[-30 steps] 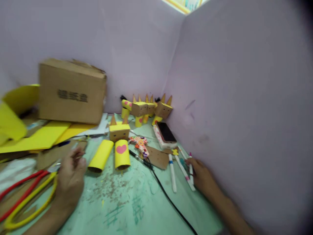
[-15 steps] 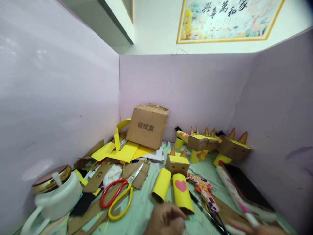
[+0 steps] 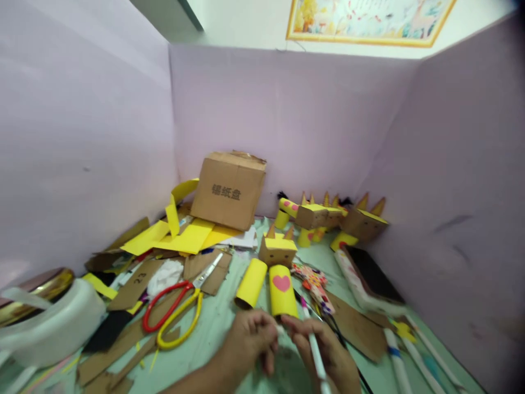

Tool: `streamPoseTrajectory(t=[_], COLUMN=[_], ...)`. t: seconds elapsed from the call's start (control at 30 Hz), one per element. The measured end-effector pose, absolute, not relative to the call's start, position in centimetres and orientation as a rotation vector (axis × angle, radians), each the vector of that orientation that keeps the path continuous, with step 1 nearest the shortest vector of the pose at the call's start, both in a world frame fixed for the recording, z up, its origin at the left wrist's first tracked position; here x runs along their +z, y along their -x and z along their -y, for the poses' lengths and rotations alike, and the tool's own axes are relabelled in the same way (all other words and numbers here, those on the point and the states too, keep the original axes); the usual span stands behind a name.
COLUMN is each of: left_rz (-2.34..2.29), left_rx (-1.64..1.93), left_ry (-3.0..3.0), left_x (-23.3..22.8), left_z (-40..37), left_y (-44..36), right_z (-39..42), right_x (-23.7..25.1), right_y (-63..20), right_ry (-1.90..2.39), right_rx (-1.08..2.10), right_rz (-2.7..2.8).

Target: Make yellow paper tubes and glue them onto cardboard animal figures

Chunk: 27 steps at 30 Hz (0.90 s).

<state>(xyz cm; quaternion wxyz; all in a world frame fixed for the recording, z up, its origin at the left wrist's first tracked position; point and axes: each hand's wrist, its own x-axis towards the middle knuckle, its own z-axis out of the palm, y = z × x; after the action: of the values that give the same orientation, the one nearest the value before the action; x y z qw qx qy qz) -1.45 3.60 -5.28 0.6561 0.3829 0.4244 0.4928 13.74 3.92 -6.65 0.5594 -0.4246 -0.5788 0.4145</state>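
Both hands meet low in the view, at about 6 o'clock on the green surface [image 3: 213, 328]. The right hand [image 3: 328, 353] is closed around a white marker [image 3: 315, 345], its shaft running up toward 12 o'clock with a pink tip near the yellow tube with the pink heart [image 3: 282, 295]. The left hand [image 3: 250, 342] is curled, fingers pinched at something small and white right where the hands meet, possibly the marker's cap, though blur keeps me from being sure.

Just beyond the knuckles, at 12 o'clock, stands that heart tube, with a plain yellow tube [image 3: 251, 282] touching or nearly touching it at 11 o'clock, and a small cardboard head with pointed ears [image 3: 278, 249] behind them. Red and yellow scissors [image 3: 176, 317] lie at 10 o'clock, blades pointing away. A phone [image 3: 369, 282] rests at 2 o'clock, more markers [image 3: 400, 364] at 4 o'clock.

Risks, as I judge them: the pink tip sits very close to the heart tube, so a slip could streak the yellow paper. The tubes lie loose; a nudge from a knuckle could roll them. A black cable [image 3: 340, 334] runs under the right wrist and could snag.
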Motion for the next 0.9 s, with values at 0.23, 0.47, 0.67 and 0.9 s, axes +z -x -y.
streamPoseTrajectory(t=[0.23, 0.47, 0.67, 0.9], left_rz=[-0.988, -1.009, -1.011, -0.993], left_rx=[1.121, 1.096, 1.087, 1.111], left_ry=[-0.809, -0.857, -0.884, -0.924], left_x=[-3.8, -3.9, -3.9, -4.2], left_z=[-3.7, -3.4, -3.4, -3.6], left_y=[1.7, 1.6, 1.7, 1.9], right_z=[-3.9, -3.3, -3.2, -3.3], right_x=[-4.5, -4.1, -4.1, -4.7], right_y=[-15.6, -14.6, -13.9, -13.1], right_ry=[0.96, 1.048, 1.039, 1.039], right_rx=[0.947, 0.909, 0.977, 1.171], right_rz=[1.297, 1.419, 1.442, 1.337])
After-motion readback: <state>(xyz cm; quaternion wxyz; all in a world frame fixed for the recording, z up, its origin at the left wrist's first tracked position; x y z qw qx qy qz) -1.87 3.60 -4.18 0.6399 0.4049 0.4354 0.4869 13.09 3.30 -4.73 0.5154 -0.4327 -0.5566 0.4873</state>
